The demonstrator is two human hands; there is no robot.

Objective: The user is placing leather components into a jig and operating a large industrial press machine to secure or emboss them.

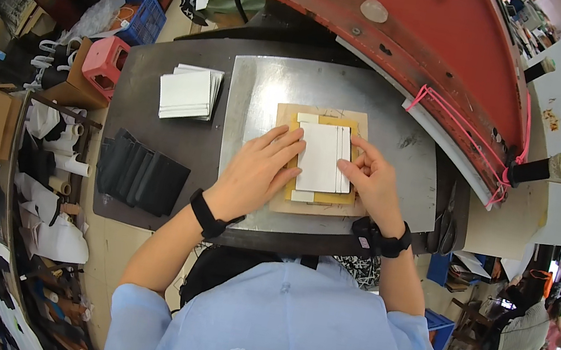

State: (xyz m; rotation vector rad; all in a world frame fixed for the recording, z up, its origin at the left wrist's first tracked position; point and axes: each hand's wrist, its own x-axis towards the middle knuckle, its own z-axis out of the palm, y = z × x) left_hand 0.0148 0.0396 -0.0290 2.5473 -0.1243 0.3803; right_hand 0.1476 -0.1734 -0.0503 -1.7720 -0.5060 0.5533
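A: In the head view, where is the white card [320, 159]?
B: On a yellow board [328, 199], which lies on a tan board [287, 114] over the metal plate [258, 86] on the dark tabletop [145, 74].

A: And the hands?
B: The left hand [256, 167] lies nearly flat, fingers a little apart, fingertips at the card's left edge. The right hand [377, 184] is narrow and curled, its thumb on the card near the right edge; I cannot tell whether it pinches the card or only presses it.

A: What could go wrong?
B: I'd say the card could slip crooked on the yellow board if one hand pushes harder than the other. A bent edge seems possible too, if the right fingers catch it. And with the red machine [424, 28] near the far side, fingers could be trapped if it swung across.

A: Which way does the card point?
B: Its long axis runs from the person toward the far side, the far end leaning slightly left. Thin lines near its right edge run the same way.

A: Anything beside it?
B: Left of the metal plate, a stack of white cards [186, 94] sits beyond some black pieces [143, 174].
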